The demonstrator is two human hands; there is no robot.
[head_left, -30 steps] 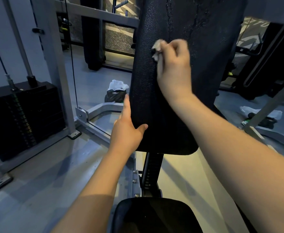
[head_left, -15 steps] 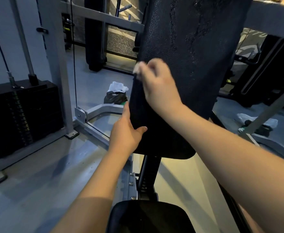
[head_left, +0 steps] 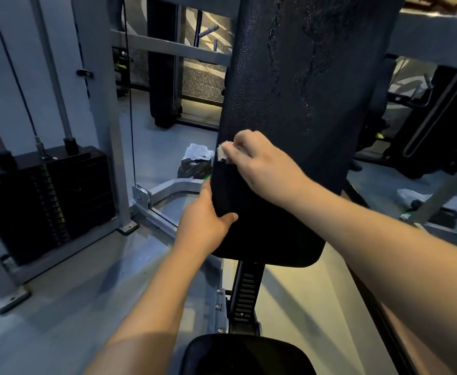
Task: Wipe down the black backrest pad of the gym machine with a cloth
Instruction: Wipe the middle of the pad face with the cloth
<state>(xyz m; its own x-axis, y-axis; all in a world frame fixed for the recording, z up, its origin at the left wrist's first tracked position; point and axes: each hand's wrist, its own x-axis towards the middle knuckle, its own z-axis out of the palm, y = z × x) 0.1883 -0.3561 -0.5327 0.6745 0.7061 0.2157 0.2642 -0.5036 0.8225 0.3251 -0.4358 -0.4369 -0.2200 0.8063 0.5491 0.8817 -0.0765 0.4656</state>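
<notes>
The black backrest pad [head_left: 303,109] stands upright in the middle of the view, its textured surface cracked and wet-looking higher up. My right hand [head_left: 262,166] grips a small white cloth [head_left: 223,152] and presses it against the pad's left edge, about two thirds of the way down. Only a corner of the cloth shows past my fingers. My left hand [head_left: 205,220] holds the pad's lower left edge, thumb across the front face and fingers behind it.
A black seat pad [head_left: 246,355] lies below, on a notched post [head_left: 246,290]. A weight stack [head_left: 46,201] with cables and grey frame uprights stands at left. A black bag with white cloth [head_left: 196,163] sits on the floor behind. More machines stand at right.
My right hand has slid the cloth from the pad's upper middle down and left to its left edge. My left hand has kept its hold on the lower edge.
</notes>
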